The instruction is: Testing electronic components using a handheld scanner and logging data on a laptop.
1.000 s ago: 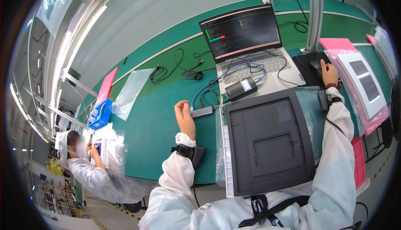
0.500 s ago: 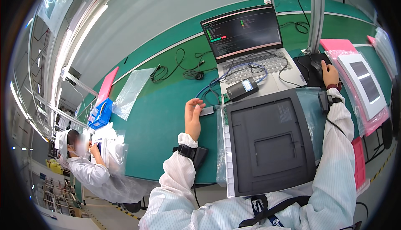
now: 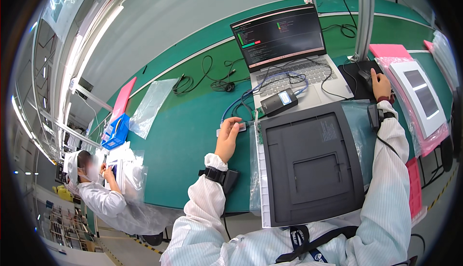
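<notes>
My left hand (image 3: 226, 141) is closed round a small grey box-shaped device (image 3: 242, 127), its ends showing on either side of the fingers. It is beside the left edge of a large dark grey panel (image 3: 313, 169) with a raised rectangular outline. A white part and a strip of green circuit board show along that edge. My right hand (image 3: 381, 85) is wrapped over a black computer mouse (image 3: 365, 77) on a black mouse pad (image 3: 354, 86). An open laptop (image 3: 284, 38) stands behind the panel, with a black adapter box (image 3: 276, 104) and a blue cable (image 3: 235, 103) on and beside it.
Black cables (image 3: 208, 75) and a clear plastic bag (image 3: 153, 103) lie on the green table (image 3: 169, 160). A metal post (image 3: 365, 20) rises behind the mouse. At right, a white framed panel (image 3: 418, 88) rests on pink wrap. A co-worker (image 3: 103, 193) sits at left near a blue bin (image 3: 115, 132).
My left hand's raised fingers have come down and closed over the small device. The blue cable has shifted toward that hand. My right hand stays on the mouse.
</notes>
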{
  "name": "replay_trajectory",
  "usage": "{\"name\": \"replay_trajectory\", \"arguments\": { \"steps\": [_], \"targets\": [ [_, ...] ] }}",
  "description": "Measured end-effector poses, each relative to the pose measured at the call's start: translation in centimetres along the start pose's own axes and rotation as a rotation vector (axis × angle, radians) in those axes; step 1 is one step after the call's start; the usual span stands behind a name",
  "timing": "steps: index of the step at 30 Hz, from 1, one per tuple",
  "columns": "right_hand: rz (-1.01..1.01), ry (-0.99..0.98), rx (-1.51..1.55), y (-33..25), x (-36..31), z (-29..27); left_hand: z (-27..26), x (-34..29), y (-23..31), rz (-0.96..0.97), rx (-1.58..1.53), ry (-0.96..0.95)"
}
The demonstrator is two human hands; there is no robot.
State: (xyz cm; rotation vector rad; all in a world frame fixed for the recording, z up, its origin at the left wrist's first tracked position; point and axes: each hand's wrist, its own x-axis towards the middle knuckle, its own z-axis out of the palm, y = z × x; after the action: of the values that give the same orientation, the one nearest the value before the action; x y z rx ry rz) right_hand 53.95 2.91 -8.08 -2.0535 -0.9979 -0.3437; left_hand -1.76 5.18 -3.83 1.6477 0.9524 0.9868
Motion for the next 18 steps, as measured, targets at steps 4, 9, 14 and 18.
{"name": "replay_trajectory", "arguments": {
  "steps": [4,9,14,18],
  "targets": [
    [-0.004,0.003,-0.018,0.1,-0.3,-0.3,0.6,-0.5,1.6,0.055,0.01,0.035],
    [0.009,-0.009,0.003,-0.2,-0.4,-0.2,0.4,-0.6,1.5,0.102,-0.043,-0.035],
    [0.003,-0.004,-0.006,0.4,-0.3,-0.1,0.8,-0.4,1.7,0.058,-0.119,-0.038],
    [0.002,-0.001,0.006,0.4,0.1,-0.2,0.8,-0.1,1.5,0.023,-0.076,-0.018]
  ]
}}
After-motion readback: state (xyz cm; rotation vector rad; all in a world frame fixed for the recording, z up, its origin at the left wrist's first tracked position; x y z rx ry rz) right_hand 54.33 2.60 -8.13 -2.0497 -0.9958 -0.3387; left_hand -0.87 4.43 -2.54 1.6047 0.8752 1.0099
